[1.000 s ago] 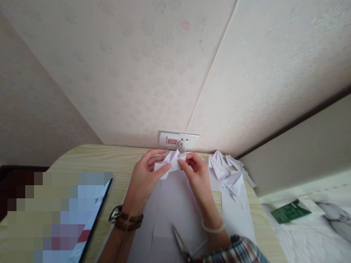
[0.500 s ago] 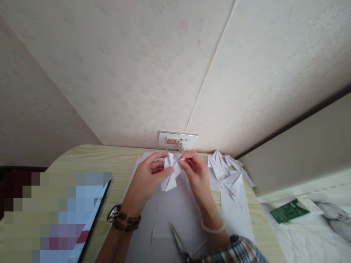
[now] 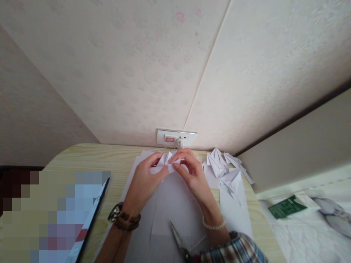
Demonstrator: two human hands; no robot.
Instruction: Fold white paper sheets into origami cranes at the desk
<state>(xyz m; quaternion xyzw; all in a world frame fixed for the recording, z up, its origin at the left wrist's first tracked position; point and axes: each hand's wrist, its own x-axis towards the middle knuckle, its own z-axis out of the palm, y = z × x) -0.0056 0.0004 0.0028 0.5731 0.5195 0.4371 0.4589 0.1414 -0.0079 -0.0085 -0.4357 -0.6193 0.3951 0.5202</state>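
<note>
Paper shapes (image 3: 219, 167) lie already folded; the left hand (image 3: 144, 179) and right hand (image 3: 193, 170) pinch another folded piece (image 3: 165, 159) in their grip, any remaining folds too small to judge.

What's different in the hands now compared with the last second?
The right hand has moved slightly left, its fingertips closer to the left hand. The folded paper has been turned, so its end no longer hangs below the left thumb as it did half a second ago. Both hands still hold it; nothing was let go. The scissors and folded pieces stayed put.
</note>
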